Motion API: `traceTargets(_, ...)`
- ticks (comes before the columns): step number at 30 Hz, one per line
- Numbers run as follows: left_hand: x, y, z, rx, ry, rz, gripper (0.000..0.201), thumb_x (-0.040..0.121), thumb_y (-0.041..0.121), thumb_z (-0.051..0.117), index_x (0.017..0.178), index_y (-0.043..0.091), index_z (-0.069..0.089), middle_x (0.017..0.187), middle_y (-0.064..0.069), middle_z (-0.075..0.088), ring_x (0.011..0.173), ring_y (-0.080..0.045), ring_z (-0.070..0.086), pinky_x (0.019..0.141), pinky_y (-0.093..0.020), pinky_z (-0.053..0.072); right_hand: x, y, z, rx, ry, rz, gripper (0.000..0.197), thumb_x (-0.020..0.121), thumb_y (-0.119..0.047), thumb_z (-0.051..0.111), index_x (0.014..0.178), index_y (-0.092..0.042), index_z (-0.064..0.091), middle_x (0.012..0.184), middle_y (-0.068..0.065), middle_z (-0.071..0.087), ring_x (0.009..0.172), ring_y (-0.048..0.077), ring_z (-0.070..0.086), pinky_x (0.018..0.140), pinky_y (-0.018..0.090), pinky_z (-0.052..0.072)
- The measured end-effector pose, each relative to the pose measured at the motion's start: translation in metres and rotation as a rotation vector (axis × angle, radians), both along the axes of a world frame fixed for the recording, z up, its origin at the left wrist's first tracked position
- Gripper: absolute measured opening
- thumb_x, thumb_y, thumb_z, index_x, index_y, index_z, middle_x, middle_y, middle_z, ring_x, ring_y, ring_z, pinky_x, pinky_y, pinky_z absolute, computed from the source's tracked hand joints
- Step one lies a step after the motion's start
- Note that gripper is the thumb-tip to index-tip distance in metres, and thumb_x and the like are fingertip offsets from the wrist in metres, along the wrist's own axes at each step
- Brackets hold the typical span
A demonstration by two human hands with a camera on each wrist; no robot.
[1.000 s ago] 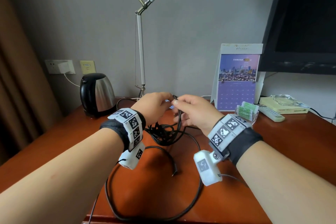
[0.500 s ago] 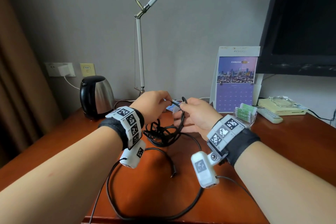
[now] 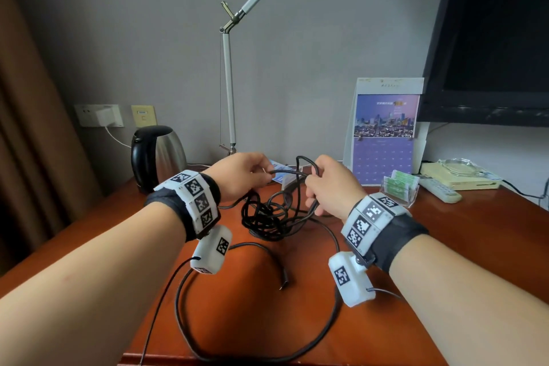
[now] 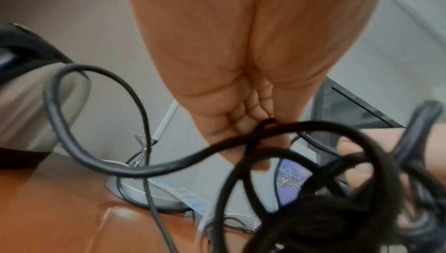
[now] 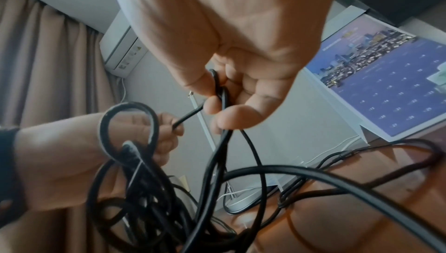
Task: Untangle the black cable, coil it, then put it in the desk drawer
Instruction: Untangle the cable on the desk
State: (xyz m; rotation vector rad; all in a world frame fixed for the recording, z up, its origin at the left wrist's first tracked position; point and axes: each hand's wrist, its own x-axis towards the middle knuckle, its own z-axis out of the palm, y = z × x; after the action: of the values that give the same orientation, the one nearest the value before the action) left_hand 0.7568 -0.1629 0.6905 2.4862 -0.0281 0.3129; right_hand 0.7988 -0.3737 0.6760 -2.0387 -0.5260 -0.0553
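While both hands are raised above the desk (image 3: 445,246), the left hand (image 3: 240,175) pinches one strand of the black cable (image 3: 276,214) between thumb and fingers, and the right hand (image 3: 332,187) closes its fingers around a small bundle of loops of the same cable. A short straight piece of cable runs from one hand to the other. Below and between the hands hangs a dense knot of tangled loops, and its lower part touches the desk. Nearer to the person than the hands, one long strand lies on the desk in a wide open curve, and a free end with a small plug (image 3: 283,284) lies inside this curve.

Beyond the left hand stands a kettle (image 3: 157,154) with a shiny metal body and a black handle, and next to it the thin grey jointed arm of a desk lamp (image 3: 228,92). Beyond the right hand stands a calendar (image 3: 386,134) with a purple city picture. Further to the right of that hand are a clear holder with green packets (image 3: 399,187), a white remote control (image 3: 439,190) and a dark screen (image 3: 490,38). The desk is smooth reddish-brown wood with a soft shine. The cable is round, matte and thin.
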Motion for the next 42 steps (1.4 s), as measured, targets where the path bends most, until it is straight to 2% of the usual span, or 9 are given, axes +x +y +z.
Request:
traceTargets(4, -0.006, 0.012, -0.011, -0.134, 0.049, -0.019, 0.009, 0.099, 0.011, 0.065, 0.1, 0.019, 0.068, 0.074, 0.003, 0.07, 0.058, -0.006, 0.057, 0.061, -0.02, 0.045, 0.01, -0.006, -0.003, 0.119, -0.032, -0.022, 0.012, 0.09, -0.006, 0.045, 0.087, -0.017, 0.044, 0.074, 0.008, 0.065, 0.066, 0.026, 0.074, 0.047, 0.032, 0.052)
traceTargets(8, -0.01, 0.018, -0.023, -0.428, 0.045, -0.002, 0.017, 0.101, -0.003, 0.056, 0.1, 0.009, 0.069, 0.081, -0.001, 0.073, 0.075, -0.015, 0.063, 0.067, -0.019, 0.051, 0.02, -0.008, -0.006, 0.201, -0.03, -0.006, 0.014, 0.089, -0.004, 0.045, 0.088, -0.017, 0.042, 0.075, 0.01, 0.066, 0.07, 0.032, 0.074, 0.054, 0.039, 0.054)
traceTargets(12, -0.011, 0.021, -0.024, -0.144, 0.056, 0.037, 0.017, 0.095, 0.009, 0.066, 0.096, 0.025, 0.073, 0.082, 0.009, 0.07, 0.075, -0.01, 0.059, 0.072, -0.022, 0.047, 0.023, -0.009, -0.007, 0.242, -0.014, 0.028, 0.013, 0.089, -0.003, 0.044, 0.089, -0.016, 0.042, 0.073, 0.008, 0.067, 0.072, 0.037, 0.074, 0.058, 0.043, 0.053)
traceTargets(16, -0.013, 0.016, -0.022, 0.11, 0.064, 0.002, 0.01, 0.091, 0.019, 0.075, 0.099, 0.025, 0.073, 0.089, 0.007, 0.074, 0.084, -0.012, 0.068, 0.082, -0.026, 0.052, 0.024, -0.01, -0.005, 0.27, -0.003, 0.006, 0.016, 0.092, -0.001, 0.042, 0.089, -0.017, 0.042, 0.077, 0.009, 0.068, 0.073, 0.035, 0.075, 0.054, 0.041, 0.052)
traceTargets(21, -0.008, 0.026, -0.019, -0.165, -0.065, 0.067, 0.007, 0.093, 0.015, 0.076, 0.09, 0.014, 0.07, 0.074, -0.004, 0.074, 0.065, -0.019, 0.068, 0.074, -0.039, 0.061, 0.033, -0.021, -0.011, 0.122, -0.052, -0.088, 0.005, 0.095, -0.015, 0.043, 0.095, -0.017, 0.048, 0.073, 0.0, 0.074, 0.067, 0.036, 0.074, 0.065, 0.053, 0.061)
traceTargets(27, -0.008, 0.037, -0.018, -0.268, -0.132, 0.146, 0.006, 0.096, 0.013, 0.073, 0.093, 0.008, 0.071, 0.074, -0.008, 0.072, 0.064, -0.015, 0.063, 0.064, -0.023, 0.054, 0.03, -0.025, -0.005, 0.215, -0.005, -0.047, 0.013, 0.099, -0.005, 0.04, 0.093, -0.016, 0.043, 0.082, 0.014, 0.068, 0.067, 0.033, 0.074, 0.051, 0.037, 0.053)
traceTargets(33, -0.001, 0.028, -0.016, -0.34, -0.12, 0.159, 0.013, 0.09, 0.026, 0.068, 0.097, 0.028, 0.079, 0.095, 0.007, 0.079, 0.094, -0.014, 0.073, 0.092, -0.033, 0.058, 0.027, -0.018, -0.003, 0.205, -0.007, 0.075, 0.017, 0.099, -0.003, 0.041, 0.094, -0.018, 0.044, 0.093, 0.012, 0.071, 0.068, 0.029, 0.073, 0.051, 0.039, 0.055)
traceTargets(38, 0.0, -0.012, 0.004, -0.094, -0.054, -0.005, 0.036, 0.099, 0.038, 0.064, 0.134, 0.03, 0.065, 0.125, 0.012, 0.071, 0.113, -0.006, 0.065, 0.104, -0.029, 0.049, 0.02, -0.008, 0.0, 0.164, -0.069, 0.139, 0.016, 0.103, -0.01, 0.044, 0.095, -0.023, 0.048, 0.095, 0.007, 0.073, 0.077, 0.029, 0.074, 0.054, 0.039, 0.057)
traceTargets(42, 0.003, -0.037, 0.015, 0.118, -0.065, -0.008, 0.023, 0.095, 0.035, 0.069, 0.118, 0.03, 0.072, 0.098, 0.017, 0.072, 0.086, -0.004, 0.064, 0.081, -0.022, 0.048, 0.012, -0.001, 0.003, 0.128, -0.088, 0.108, 0.014, 0.104, -0.017, 0.046, 0.095, -0.027, 0.049, 0.088, 0.002, 0.073, 0.073, 0.025, 0.074, 0.047, 0.034, 0.052)
